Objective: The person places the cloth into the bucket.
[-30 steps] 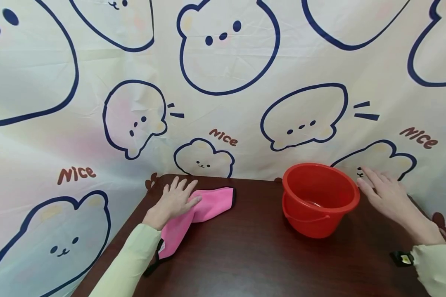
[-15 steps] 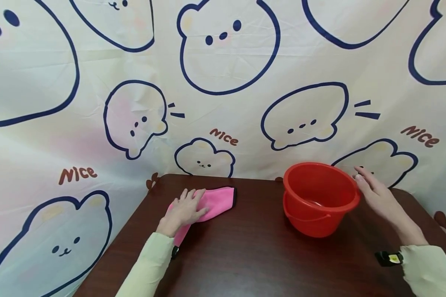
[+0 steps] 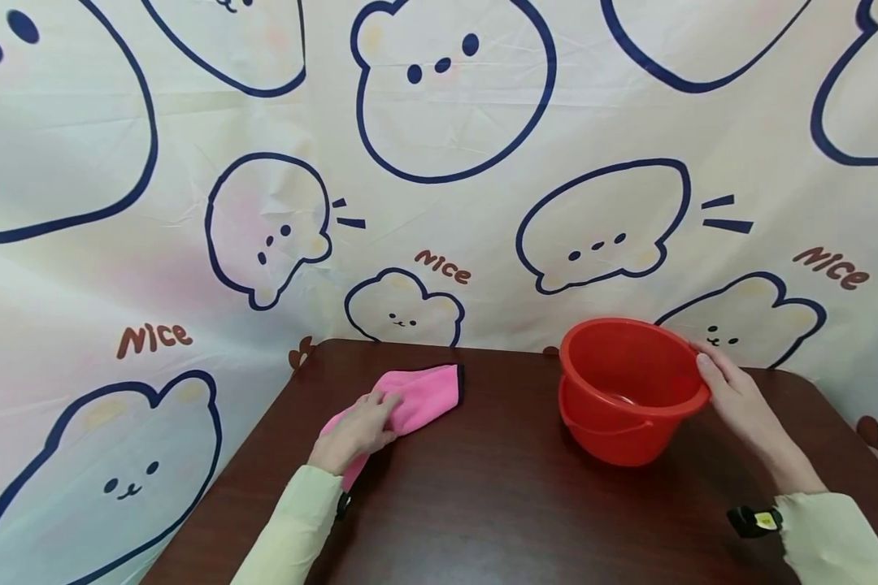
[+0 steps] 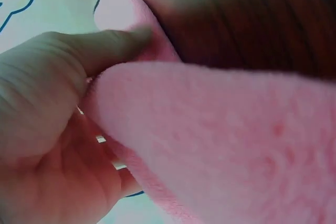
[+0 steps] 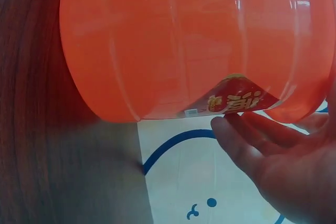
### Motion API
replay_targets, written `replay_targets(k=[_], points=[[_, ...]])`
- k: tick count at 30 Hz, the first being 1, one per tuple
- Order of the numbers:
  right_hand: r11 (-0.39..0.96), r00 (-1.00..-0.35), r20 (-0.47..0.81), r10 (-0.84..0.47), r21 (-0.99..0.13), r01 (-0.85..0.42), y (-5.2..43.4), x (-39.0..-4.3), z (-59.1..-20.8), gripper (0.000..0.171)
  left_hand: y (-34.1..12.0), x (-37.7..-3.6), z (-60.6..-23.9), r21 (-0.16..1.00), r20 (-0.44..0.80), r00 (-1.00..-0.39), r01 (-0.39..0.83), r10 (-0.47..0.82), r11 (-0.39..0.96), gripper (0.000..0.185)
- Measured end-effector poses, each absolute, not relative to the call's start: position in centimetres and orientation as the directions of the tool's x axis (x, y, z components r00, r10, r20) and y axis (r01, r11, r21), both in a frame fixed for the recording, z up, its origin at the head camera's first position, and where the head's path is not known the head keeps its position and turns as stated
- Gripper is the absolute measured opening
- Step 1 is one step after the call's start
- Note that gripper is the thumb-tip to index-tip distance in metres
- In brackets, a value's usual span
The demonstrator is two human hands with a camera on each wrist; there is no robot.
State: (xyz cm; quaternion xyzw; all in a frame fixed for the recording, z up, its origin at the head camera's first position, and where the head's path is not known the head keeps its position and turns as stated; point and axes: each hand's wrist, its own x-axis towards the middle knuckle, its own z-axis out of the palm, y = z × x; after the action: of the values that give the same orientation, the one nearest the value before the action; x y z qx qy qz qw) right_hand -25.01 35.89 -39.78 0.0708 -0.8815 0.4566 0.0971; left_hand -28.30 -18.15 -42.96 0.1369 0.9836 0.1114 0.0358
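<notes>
A pink plush cloth (image 3: 428,396) with black edging lies bunched at the left of the dark table. My left hand (image 3: 358,431) is over it, thumb and fingers gripping a fold; the left wrist view has the thumb on one side of the pink cloth (image 4: 226,135) and the fingers on the other. To the right stands a red bucket (image 3: 615,435), its handle hanging against the front. My right hand (image 3: 739,398) touches the bucket's right side at the rim. In the right wrist view, its extended fingers (image 5: 239,145) lie at the outer wall beside a red label (image 5: 236,97).
The dark wooden table (image 3: 483,504) reaches back to a hanging fabric (image 3: 439,219) printed with cartoon bears. A black strap piece with a yellow mark (image 3: 757,520) sits at the right wrist.
My left hand has moved right and down onto the cloth and gathered a fold. My right hand has moved left to the bucket's rim. The bucket has stayed in place.
</notes>
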Motion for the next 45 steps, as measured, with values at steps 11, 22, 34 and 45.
replay_targets(k=[11,22,34,45], points=[[0.534,-0.98,0.197,0.01,-0.83,-0.161,36.3,-24.9,-40.2,0.056,-18.7,-28.3,-43.3,0.161,-0.072,-0.967,0.232,0.246,0.959,0.044],[0.549,-0.979,0.202,0.006,-0.819,-0.165,36.2,-24.5,-40.3,0.056,-18.2,-28.4,-42.9,0.149,-0.037,-0.955,0.287,0.295,0.946,0.022],[0.548,-0.976,0.216,0.017,-0.819,-0.171,36.1,-24.4,-40.2,0.059,-17.1,-28.8,-40.5,0.103,0.213,-0.937,0.305,0.278,0.947,0.019],[0.539,-0.977,0.211,0.03,-0.827,-0.162,36.1,-24.5,-40.0,0.059,-14.2,-28.6,-36.2,0.148,0.457,-0.858,0.332,0.233,0.932,0.02]])
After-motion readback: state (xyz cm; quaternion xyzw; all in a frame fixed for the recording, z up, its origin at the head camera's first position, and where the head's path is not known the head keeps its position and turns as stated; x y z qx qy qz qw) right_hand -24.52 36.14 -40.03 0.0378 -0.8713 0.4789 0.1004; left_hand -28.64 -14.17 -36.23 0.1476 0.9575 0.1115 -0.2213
